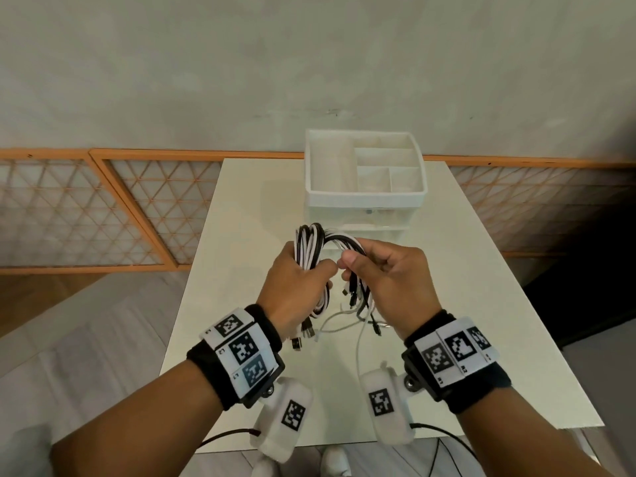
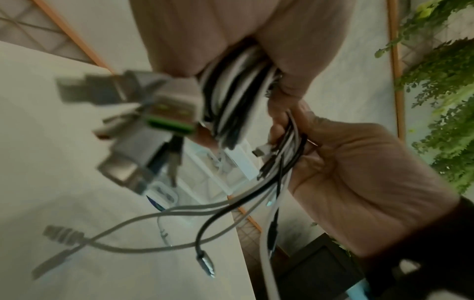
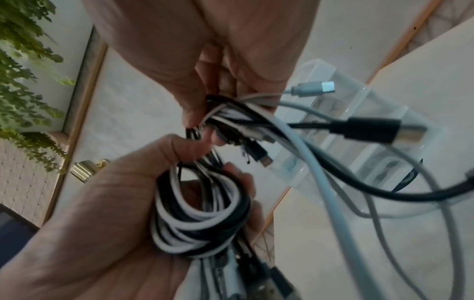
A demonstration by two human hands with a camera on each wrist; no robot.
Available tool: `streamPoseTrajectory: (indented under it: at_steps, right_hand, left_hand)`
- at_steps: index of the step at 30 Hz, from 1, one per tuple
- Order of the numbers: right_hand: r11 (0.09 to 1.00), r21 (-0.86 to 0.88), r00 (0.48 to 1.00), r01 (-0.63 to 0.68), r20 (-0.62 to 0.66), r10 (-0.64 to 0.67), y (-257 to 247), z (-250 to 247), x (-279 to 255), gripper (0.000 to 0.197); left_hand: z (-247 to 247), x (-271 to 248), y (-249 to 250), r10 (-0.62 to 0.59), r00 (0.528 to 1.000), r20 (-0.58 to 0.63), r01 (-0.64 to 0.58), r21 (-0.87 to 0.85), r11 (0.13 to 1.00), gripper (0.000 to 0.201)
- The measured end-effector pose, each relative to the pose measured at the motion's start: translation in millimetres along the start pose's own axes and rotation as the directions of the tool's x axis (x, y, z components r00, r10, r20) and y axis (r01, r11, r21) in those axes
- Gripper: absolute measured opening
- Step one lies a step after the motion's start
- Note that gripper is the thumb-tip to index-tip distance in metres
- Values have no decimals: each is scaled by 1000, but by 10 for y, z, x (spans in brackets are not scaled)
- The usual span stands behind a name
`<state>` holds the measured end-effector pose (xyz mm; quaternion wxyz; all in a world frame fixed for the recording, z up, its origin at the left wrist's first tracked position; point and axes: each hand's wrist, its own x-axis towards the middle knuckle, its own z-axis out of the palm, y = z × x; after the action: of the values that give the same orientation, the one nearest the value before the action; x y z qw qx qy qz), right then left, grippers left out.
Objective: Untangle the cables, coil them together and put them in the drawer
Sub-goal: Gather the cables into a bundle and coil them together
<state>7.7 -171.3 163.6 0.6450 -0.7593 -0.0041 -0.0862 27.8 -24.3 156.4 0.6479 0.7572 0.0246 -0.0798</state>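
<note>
— Two hands, one bundle: what is each doing?

— Above the table (image 1: 247, 208), the left hand (image 1: 296, 287) curls its fingers round a coil of black and white cables (image 1: 309, 249). The right hand (image 1: 392, 280) pinches the loose strands between thumb and fingers, just beside the left.

— What stays hidden?

— Much of the coil, buried in the left palm in the head view; the right wrist view shows its loops more fully. How many cables there are cannot be counted. The left wrist view is blurred, its plugs (image 2: 143, 113) smeared near the lens. The strands' far ends hang behind the right hand; several plugs dangle between the wrists, near the tabletop, and whether they touch it cannot be told.

— And the drawer?

— A white organizer (image 1: 364, 166) stands at the table's far edge, by the wall, its top tray split into compartments. Clear drawers (image 1: 368, 215) sit beneath; the hands and the coil cover the lower front, so how far any drawer stands out cannot be told.

— Room to move?

— Bare tabletop spreads left and right of the hands. The near edge runs under the wrists; the right edge drops off beside a dark object. Orange-framed lattice panels (image 1: 103, 208) line the wall behind.
</note>
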Motion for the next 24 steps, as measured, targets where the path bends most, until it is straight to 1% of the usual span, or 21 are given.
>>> streamPoseTrajectory:
  at_steps: [2,5,8,10,11,12,13,15,16,17,18,20,22,23,24]
  right_hand:
    - [999,44,1000,-8,-30,10,8,77,-39,12]
    - [994,107,1000,3,-29,0,-9,149,-82,13]
    - [991,131,1000,29,-3,-29,-16,191,-86,17]
    - [988,149,999,32,6,-33,-10,216,-85,22]
    - [989,144,999,34,17,-37,-7,232,-96,25]
    - [991,131,999,35,37,-40,3,256,-112,29]
    - [993,108,997,36,65,-43,21,283,-136,32]
    - [998,51,989,38,139,-45,58,340,-193,37]
    - [998,45,981,42,187,-50,75,370,-220,38]
    - [997,54,969,51,237,-62,86,391,-244,42]
    - [996,58,956,72,280,-85,104,400,-261,45]
    - [991,43,930,129,340,-137,146,390,-269,47]
    - [990,31,931,138,338,-141,206,358,-250,44]
    - [990,18,939,140,314,-139,240,344,-239,42]
    - [988,-6,947,153,285,-145,266,336,-231,38]
  left_hand:
    - [16,-62,27,34,995,90,-30,-44,999,29]
    - [0,-127,61,97,982,164,-76,-127,989,22]
    - [-30,-148,56,90,977,195,-55,-175,983,21]
    - [-58,-126,22,41,977,207,5,-217,976,26]
    - [-73,-111,5,12,978,208,44,-264,963,29]
    - [-82,-111,5,-1,979,206,64,-301,952,34]
    - [-86,-103,0,10,982,191,52,-316,948,45]
    - [-75,-81,-18,50,992,119,-18,-252,967,73]
    - [-65,-87,-10,59,995,76,-40,-229,973,78]
    - [-61,-85,0,54,998,35,-44,-228,973,77]
    - [-62,-78,6,38,999,8,-35,-242,970,72]
    - [-82,-44,3,-7,999,-41,-5,-281,960,53]
    - [-106,-11,11,-33,994,-100,0,-316,949,29]
    - [-117,0,20,-37,993,-114,-3,-332,943,24]
    - [-125,1,40,-21,994,-105,-16,-340,940,24]
